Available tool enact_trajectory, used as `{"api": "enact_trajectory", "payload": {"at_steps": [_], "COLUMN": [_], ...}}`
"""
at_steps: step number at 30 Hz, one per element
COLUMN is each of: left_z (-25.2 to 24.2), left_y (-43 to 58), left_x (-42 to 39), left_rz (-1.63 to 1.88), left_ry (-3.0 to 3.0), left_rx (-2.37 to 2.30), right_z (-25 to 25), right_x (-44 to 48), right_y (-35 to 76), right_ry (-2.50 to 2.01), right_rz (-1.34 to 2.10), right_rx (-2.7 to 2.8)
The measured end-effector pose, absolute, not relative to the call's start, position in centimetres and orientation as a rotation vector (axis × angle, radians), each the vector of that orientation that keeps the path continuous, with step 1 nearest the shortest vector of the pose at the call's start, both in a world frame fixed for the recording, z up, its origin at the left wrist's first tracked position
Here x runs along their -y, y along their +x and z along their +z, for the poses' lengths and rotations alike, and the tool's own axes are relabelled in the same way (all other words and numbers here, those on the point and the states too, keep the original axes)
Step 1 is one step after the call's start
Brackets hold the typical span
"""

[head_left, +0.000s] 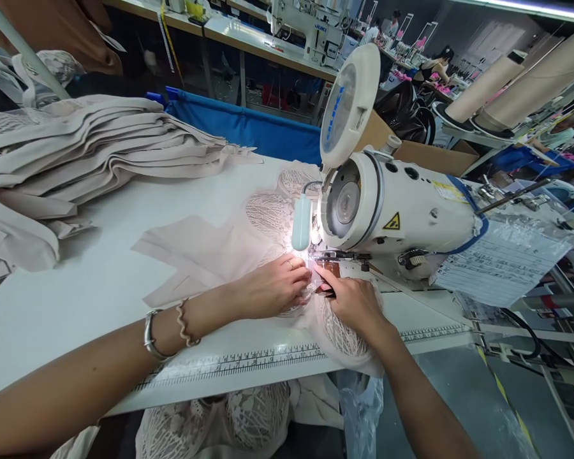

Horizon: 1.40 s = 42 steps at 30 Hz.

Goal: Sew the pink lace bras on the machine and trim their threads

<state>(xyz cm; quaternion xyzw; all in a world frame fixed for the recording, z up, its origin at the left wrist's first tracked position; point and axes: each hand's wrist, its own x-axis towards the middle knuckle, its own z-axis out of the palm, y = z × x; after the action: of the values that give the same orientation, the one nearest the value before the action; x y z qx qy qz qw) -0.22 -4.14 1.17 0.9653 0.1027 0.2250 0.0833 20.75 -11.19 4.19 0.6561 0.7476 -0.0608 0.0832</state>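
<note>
A pale pink lace bra (269, 213) lies under the lit needle area of a white sewing machine (404, 197), one moulded lace cup (344, 328) hanging toward the table's front edge. My left hand (277, 285) is closed, its fingers bunched on the fabric just left of the needle. From the right, my right hand (356, 303) reaches in with its index finger pressed on the fabric by the presser foot. Its other fingers curl around a narrow dark item (327, 291), whose kind I cannot make out. The needle itself is lost in glare.
A thick stack of beige fabric pieces (124, 143) covers the table's left. A ruler strip (268, 362) runs along the front edge. More lace cups (258, 417) lie below. Behind are a blue cloth bin (249, 124) and another machine (310, 29); a written sheet (502, 261) hangs right.
</note>
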Motion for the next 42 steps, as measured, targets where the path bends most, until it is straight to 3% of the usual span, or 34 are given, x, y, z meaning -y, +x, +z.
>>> {"api": "enact_trajectory", "payload": {"at_steps": [10, 35, 42], "left_z": [1.6, 1.1, 1.1], "left_y": [-0.6, -0.6, -0.6], "left_x": [3.8, 3.7, 4.0], "left_rz": [0.567, 0.587, 0.574], "left_ry": [3.058, 2.908, 2.965], "left_rx": [-0.370, -0.490, -0.500], "right_z": [2.7, 2.9, 1.5], "right_x": [10.3, 11.7, 13.0], "right_y": [21.9, 24.1, 24.8], "right_ry": [1.941, 1.927, 1.609], "right_rz": [-0.012, -0.003, 0.322], "right_rx": [-2.510, -2.600, -2.830]}}
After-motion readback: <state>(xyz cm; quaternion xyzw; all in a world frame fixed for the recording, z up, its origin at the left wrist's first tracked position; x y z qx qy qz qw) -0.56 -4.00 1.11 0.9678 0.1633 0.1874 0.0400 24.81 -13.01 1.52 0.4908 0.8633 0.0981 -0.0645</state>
